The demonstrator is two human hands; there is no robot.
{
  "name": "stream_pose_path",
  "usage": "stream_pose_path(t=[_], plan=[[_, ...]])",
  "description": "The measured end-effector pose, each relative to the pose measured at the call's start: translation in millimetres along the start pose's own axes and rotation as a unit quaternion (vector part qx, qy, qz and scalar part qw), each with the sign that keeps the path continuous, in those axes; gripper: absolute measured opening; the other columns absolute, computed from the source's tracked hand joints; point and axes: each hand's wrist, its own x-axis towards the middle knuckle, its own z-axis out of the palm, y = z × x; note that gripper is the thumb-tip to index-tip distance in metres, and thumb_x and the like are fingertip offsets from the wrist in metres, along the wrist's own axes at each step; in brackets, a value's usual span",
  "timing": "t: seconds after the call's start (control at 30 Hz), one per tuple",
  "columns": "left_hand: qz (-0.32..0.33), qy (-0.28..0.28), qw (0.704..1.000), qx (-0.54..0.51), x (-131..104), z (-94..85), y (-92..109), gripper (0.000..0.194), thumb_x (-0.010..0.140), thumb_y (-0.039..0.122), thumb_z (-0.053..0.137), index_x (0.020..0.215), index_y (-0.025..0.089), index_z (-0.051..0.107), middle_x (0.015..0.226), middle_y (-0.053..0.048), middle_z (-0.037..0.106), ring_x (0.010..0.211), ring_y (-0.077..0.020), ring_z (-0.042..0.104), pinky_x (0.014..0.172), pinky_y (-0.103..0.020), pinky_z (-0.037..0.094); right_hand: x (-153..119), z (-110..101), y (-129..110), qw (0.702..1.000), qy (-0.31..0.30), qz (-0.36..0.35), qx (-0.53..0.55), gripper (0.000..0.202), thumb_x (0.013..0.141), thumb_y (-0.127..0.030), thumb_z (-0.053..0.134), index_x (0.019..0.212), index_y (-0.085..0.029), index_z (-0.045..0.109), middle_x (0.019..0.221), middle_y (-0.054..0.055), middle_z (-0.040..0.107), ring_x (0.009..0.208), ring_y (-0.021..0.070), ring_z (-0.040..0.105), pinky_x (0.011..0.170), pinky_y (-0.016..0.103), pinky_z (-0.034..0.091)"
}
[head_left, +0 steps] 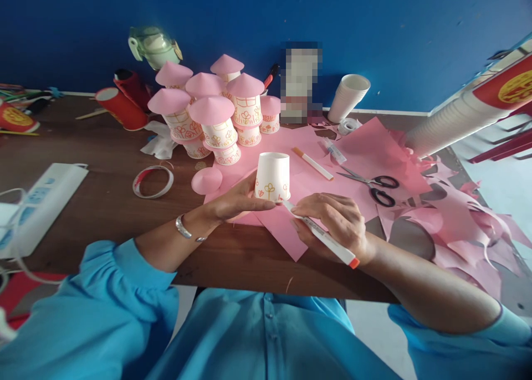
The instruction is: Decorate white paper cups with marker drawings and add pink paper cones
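In the head view, my left hand [236, 198] grips a white paper cup [273, 175] from its left side and base. Small flowers in red and yellow-green run along the cup's lower part. My right hand [334, 219] is closed around a white marker [328, 240] with an orange end, its tip at the lower edge of the cup. Beyond the cup stand several decorated paper cup towers [216, 132] with pink cone roofs. One pink paper cone [206, 180] lies left of my left hand.
Pink paper [324, 186] covers the middle, with scissors [369, 186], another marker [312, 164] and a glue tube [333, 150] on it. Paper scraps [461, 230] lie right. A tape roll [153, 181] and power strip [45, 208] are left. Cup stacks [349, 97] stand behind.
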Motion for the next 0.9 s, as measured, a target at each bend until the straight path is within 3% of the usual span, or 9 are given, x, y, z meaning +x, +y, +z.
stream_pose_path(t=[0.37,0.9], plan=[[-0.010,-0.002,1.000,-0.009,0.8,0.5,-1.2,0.068,0.077,0.033,0.091,0.137,0.022,0.060,0.114,-0.009,0.073,0.109,-0.0278,0.070,0.104,-0.050,0.053,0.7,3.9,2.9,1.000,0.013,-0.002,-0.018,0.018,0.095,-0.009,0.069,0.108,-0.020,0.063,0.082,0.001,0.076,0.070,0.0168,0.076,0.061,0.029,0.064],[-0.002,-0.005,1.000,-0.012,0.9,1.4,0.3,0.060,0.078,0.033,0.090,0.129,0.021,0.062,0.111,-0.007,0.071,0.106,-0.0247,0.068,0.101,-0.045,0.053,-2.1,4.3,1.6,1.000,0.004,0.006,-0.023,0.021,0.092,-0.006,0.069,0.107,-0.019,0.061,0.084,0.003,0.076,0.068,0.0173,0.074,0.060,0.029,0.062]])
